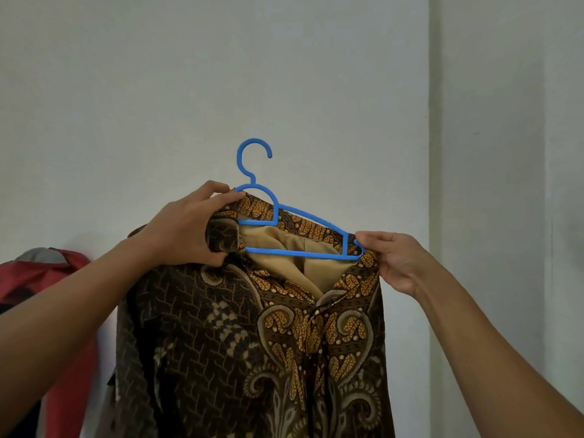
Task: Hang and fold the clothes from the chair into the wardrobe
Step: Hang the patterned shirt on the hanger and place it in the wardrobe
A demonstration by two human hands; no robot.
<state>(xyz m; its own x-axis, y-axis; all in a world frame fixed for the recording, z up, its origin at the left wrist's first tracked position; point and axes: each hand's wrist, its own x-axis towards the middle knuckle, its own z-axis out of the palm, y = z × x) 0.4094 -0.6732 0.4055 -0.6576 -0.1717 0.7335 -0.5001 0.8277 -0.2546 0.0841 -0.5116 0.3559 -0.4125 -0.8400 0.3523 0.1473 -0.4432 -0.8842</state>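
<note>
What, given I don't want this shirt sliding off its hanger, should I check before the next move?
1. Left hand grips the batik shirt at the shoulder: ok.
2. Right hand pinches the end of the blue hanger: ok.
3. Hanger arm on the right-hand side tucked inside the shoulder: not ok, it lies bare across the collar.
4. Hanger's other end seated in the shirt: cannot tell, hidden by hand and cloth.
5. Hook free and upright: ok.
6. Wardrobe rail within reach: cannot tell, only the wall shows.
</note>
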